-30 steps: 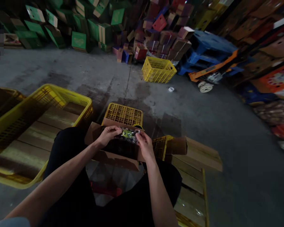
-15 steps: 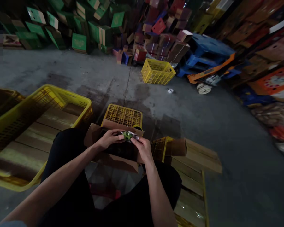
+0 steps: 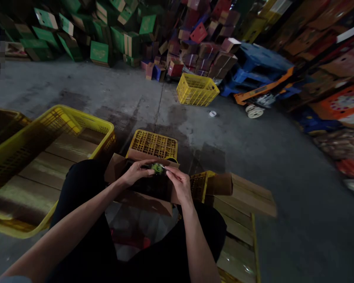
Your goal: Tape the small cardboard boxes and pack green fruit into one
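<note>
A small green item in shiny clear wrapping [image 3: 157,168] is held up between my two hands, above an open cardboard box [image 3: 149,201]. What the green item is, I cannot make out. My left hand [image 3: 137,173] pinches its left end between thumb and fingers. At the right end, the fingertips of my right hand [image 3: 179,181] are closed on the wrapping. The box stands between my knees with its flaps folded out, and its inside is dark. Behind the box is an upturned yellow crate [image 3: 153,142].
A large yellow crate [image 3: 97,122] with cardboard boxes inside stands at left. Flat cartons [image 3: 237,228] lie in a crate by my right knee. Farther off are another yellow crate [image 3: 197,89], an orange pallet jack [image 3: 264,86], blue pallets [image 3: 261,57] and piled green boxes [image 3: 99,52].
My right fingers have shifted slightly along the wrapping and straightened at its right end. Less of the shiny wrapping shows there now. My left hand keeps its pinch.
</note>
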The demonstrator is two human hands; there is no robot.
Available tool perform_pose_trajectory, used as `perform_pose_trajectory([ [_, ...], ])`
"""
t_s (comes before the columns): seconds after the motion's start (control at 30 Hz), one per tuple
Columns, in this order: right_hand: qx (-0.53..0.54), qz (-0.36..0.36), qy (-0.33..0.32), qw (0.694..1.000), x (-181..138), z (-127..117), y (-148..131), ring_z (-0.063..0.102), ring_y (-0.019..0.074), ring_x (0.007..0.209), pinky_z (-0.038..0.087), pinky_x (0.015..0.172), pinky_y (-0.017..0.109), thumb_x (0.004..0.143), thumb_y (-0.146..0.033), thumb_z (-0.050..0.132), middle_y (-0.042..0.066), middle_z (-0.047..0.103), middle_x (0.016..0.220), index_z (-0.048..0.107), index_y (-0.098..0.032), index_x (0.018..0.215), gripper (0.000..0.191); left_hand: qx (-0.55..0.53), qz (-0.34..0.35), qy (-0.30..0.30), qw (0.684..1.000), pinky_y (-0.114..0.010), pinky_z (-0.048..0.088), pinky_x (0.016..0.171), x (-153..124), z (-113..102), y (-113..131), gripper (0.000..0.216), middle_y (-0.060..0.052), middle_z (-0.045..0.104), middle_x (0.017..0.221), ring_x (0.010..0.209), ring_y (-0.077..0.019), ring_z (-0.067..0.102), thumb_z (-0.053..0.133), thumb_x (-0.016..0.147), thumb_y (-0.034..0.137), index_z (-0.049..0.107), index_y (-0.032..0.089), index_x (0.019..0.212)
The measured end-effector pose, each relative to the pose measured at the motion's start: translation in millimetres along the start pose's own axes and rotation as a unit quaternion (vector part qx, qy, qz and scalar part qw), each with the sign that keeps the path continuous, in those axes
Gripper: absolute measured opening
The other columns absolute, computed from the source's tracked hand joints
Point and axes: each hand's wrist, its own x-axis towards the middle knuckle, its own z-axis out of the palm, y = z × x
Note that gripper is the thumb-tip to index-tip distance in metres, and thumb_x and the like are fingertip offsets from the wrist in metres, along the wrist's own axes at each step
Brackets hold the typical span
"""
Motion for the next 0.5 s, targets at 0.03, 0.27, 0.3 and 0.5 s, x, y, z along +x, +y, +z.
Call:
perform_pose_trajectory([
  [0.03,-0.001,-0.004,0.004,1.0,-0.3,-0.7,-0.5,0.069,0.0274,0.111,0.052,0.102,0.042,0.083,-0.039,0.076,0.003,0.077,0.112,0.082,-0.03,0.1,0.02,-0.014,-0.006,-0.005,1.0,-0.042,0.056,0.094,-0.2,0.5,-0.4,0.074,-0.011,0.066,0.134,0.113,-0.0297,0.067,0.092,0.069,0.038,0.064,0.021,0.136],
  [0.27,0.012,-0.013,-0.074,0.997,-2.5,-3.3,-5.2,0.059,0.0288,0.127,0.044,0.11,0.043,0.082,-0.033,0.073,0.004,0.071,0.128,0.082,-0.03,0.091,0.013,-0.071,-0.026,0.032,0.997,-0.04,0.056,0.091,-1.7,2.7,1.3,0.056,-0.015,0.07,0.123,0.114,-0.0299,0.066,0.087,0.075,0.048,0.073,0.015,0.118],
  [0.3,0.01,-0.015,-0.075,0.997,-2.3,-3.3,-5.3,0.054,0.029,0.133,0.041,0.113,0.044,0.081,-0.031,0.072,0.003,0.067,0.134,0.082,-0.03,0.09,0.013,-0.076,-0.02,0.043,0.996,-0.039,0.056,0.09,-1.6,2.6,1.8,0.057,-0.014,0.07,0.123,0.112,-0.0293,0.066,0.089,0.072,0.045,0.072,0.016,0.118],
  [0.5,0.11,0.039,-0.017,0.993,1.6,-0.9,4.0,0.045,0.0277,0.143,0.039,0.116,0.045,0.082,-0.031,0.066,0.0,0.056,0.15,0.077,-0.032,0.112,0.032,-0.097,0.019,0.07,0.993,-0.031,0.054,0.087,-0.1,0.8,5.2,0.077,-0.007,0.073,0.113,0.102,-0.0222,0.069,0.093,0.068,0.033,0.062,0.023,0.138],
])
